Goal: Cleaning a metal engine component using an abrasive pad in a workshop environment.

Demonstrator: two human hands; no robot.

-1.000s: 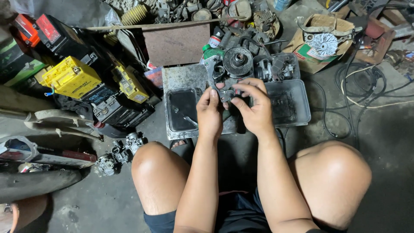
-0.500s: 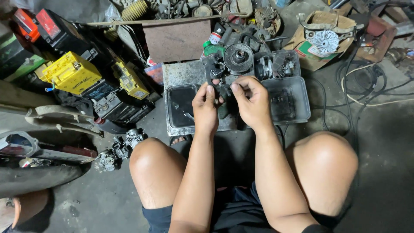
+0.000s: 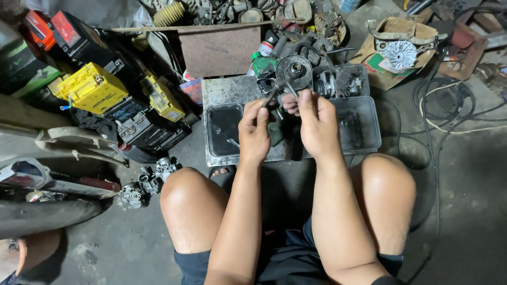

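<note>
On the concrete floor (image 3: 454, 211) a grimy metal tray (image 3: 369, 132) sits before the squatting person, with loose engine parts (image 3: 338, 82) behind it, while over it the left hand (image 3: 254, 132) and right hand (image 3: 317, 124) pinch a small dark metal part (image 3: 277, 95), its assembly apparently unfinished.

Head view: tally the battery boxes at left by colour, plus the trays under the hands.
Yellow battery boxes: 2
Red-topped battery boxes: 2
Dark trays: 2
Total: 6
Left hand and right hand hold a small metal part above the trays.
</note>
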